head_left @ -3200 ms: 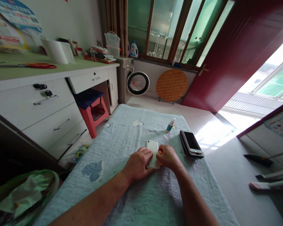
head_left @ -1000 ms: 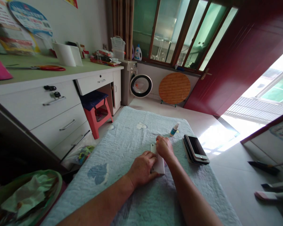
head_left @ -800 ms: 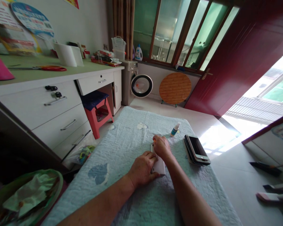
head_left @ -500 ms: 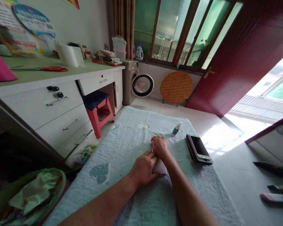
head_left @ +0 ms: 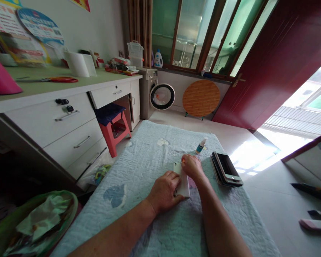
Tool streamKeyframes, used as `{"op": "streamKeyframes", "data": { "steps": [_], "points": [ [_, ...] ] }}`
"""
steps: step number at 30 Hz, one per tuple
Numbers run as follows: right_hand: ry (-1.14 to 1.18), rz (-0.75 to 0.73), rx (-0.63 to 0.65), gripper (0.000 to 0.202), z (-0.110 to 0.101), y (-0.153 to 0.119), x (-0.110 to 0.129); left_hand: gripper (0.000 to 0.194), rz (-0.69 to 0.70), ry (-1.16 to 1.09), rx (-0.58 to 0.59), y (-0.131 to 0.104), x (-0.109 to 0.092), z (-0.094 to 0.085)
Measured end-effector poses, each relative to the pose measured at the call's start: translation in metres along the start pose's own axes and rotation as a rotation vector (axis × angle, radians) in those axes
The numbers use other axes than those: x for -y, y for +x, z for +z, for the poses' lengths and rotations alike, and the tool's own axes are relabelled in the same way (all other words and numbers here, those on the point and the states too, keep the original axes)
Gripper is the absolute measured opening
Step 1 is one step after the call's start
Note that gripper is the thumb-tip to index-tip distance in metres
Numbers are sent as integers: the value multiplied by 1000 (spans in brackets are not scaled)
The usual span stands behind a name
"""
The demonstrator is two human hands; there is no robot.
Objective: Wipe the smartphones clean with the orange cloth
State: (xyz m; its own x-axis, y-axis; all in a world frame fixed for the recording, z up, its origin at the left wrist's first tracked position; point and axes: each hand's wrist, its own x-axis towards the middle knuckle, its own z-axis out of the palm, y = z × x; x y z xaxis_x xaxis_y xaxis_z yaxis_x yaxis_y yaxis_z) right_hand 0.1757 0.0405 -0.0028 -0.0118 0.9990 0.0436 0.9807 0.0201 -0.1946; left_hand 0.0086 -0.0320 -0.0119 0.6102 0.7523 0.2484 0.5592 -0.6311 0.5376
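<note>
A white smartphone (head_left: 182,188) lies on the quilted pale-blue cover (head_left: 139,160), its back with the camera facing up. My left hand (head_left: 164,189) is closed on it, fingers along the left side and thumb at the near end. Beside the phone's far right edge is my right hand (head_left: 193,167), its fingers curled round a small orange thing (head_left: 183,161) that is mostly hidden. Beyond that hand a small spray bottle (head_left: 200,146) with a clear cap stands upright. To the right rests a stack of phones (head_left: 227,169).
A green-rimmed bin (head_left: 74,203) with crumpled tissue is at lower left. Along the left runs a white desk (head_left: 53,121) with drawers, and a red stool (head_left: 112,135) sits under it. Farther back are a washing machine (head_left: 147,96) with its door open and a round wooden tabletop (head_left: 200,98).
My right hand has moved right, off the phone's top, with the orange thing still in its fingers. More of the phone's back now shows. My left hand keeps its hold.
</note>
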Motion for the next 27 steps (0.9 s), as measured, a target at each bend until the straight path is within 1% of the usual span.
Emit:
{"op": "streamKeyframes", "data": {
  "steps": [4,7,10,12,18,22,27],
  "points": [
    [-19,62,31,25,-1,1,-12,49,-2,6,7,0,0,0],
    [18,32,13,25,-1,1,-15,49,-4,13,8,0,-1,-1],
    [69,-35,-58,24,2,0,-9,48,-8,7,9,1,-2,-2],
    [84,-57,-80,24,7,-1,-2,48,-10,0,6,1,-2,-2],
    [70,-76,-71,27,16,-2,11,48,-12,-24,18,0,-1,-2],
    [89,-115,-82,33,14,-4,16,48,-7,-26,8,0,0,-1],
    [75,-126,-38,31,12,-4,23,48,3,-17,0,0,2,1]
  ]
}}
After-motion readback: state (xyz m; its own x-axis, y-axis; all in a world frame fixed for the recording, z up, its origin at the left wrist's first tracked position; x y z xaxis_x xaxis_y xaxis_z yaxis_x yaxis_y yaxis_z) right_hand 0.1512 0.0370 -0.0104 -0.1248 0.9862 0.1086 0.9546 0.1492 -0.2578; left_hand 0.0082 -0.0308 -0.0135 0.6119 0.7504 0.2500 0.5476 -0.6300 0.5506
